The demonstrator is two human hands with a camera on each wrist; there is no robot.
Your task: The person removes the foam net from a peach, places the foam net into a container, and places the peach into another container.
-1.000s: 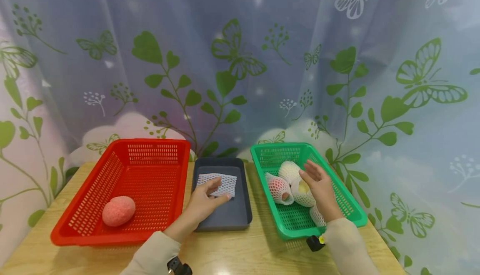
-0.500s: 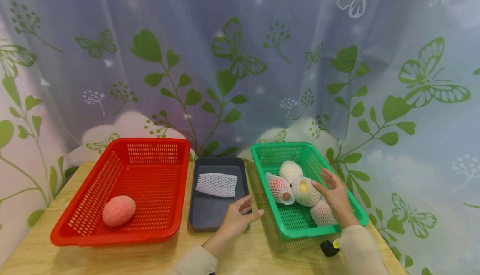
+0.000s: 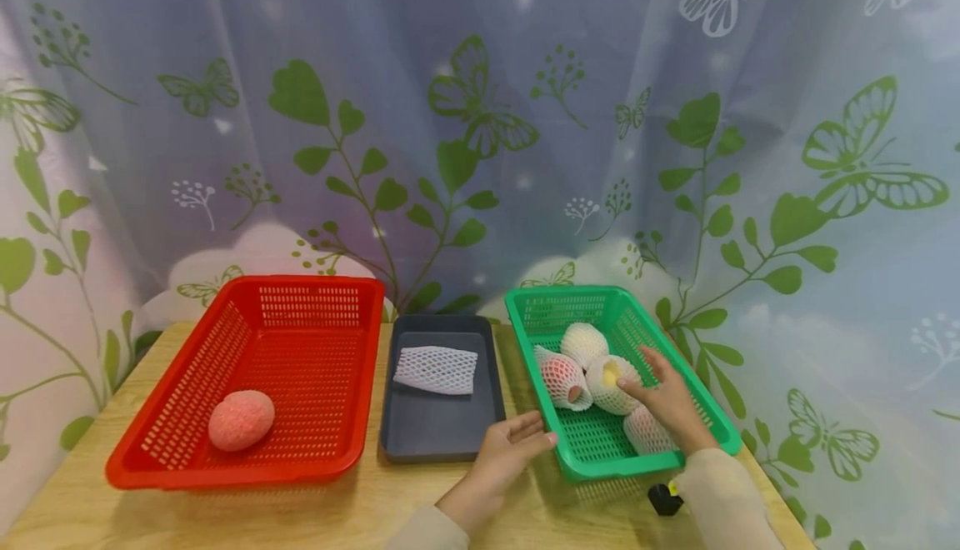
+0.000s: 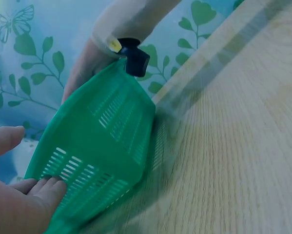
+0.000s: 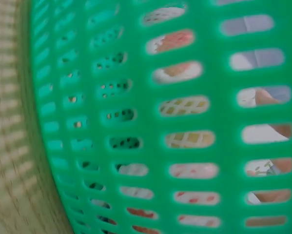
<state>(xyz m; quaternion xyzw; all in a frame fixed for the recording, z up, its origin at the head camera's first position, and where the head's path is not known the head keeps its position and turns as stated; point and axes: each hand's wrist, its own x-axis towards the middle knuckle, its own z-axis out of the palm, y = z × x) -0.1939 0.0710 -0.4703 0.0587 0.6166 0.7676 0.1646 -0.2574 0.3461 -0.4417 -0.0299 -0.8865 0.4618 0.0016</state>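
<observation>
My left hand (image 3: pixel 501 460) is beside the left wall of the green basket (image 3: pixel 567 460), thumb and fingers extended. In the left wrist view its fingertips lie against the basket's slotted outer wall. Reaching over the basket's right rim, my right hand (image 3: pixel 670 402) has loosely bent fingers close to a yellowish fruit (image 3: pixel 613 396) in a white foam net; whether it touches cannot be told. Around that fruit lie a red fruit (image 3: pixel 557 377) in a net, a pale netted fruit (image 3: pixel 584 343) and a pinkish netted one (image 3: pixel 647 431), partly behind the hand.
A dark grey tray (image 3: pixel 427 433) holding a flat white foam net (image 3: pixel 437 370) stands in the middle. To its left, a red basket (image 3: pixel 307 383) contains a bare pinkish-red fruit (image 3: pixel 242 420). Wooden table (image 3: pixel 345 517) below, patterned curtain (image 3: pixel 480 158) behind.
My left hand has moved right, from above the grey tray to the green basket's side. My right hand has shifted slightly right and down over the netted fruits. The white net stays in the tray.
</observation>
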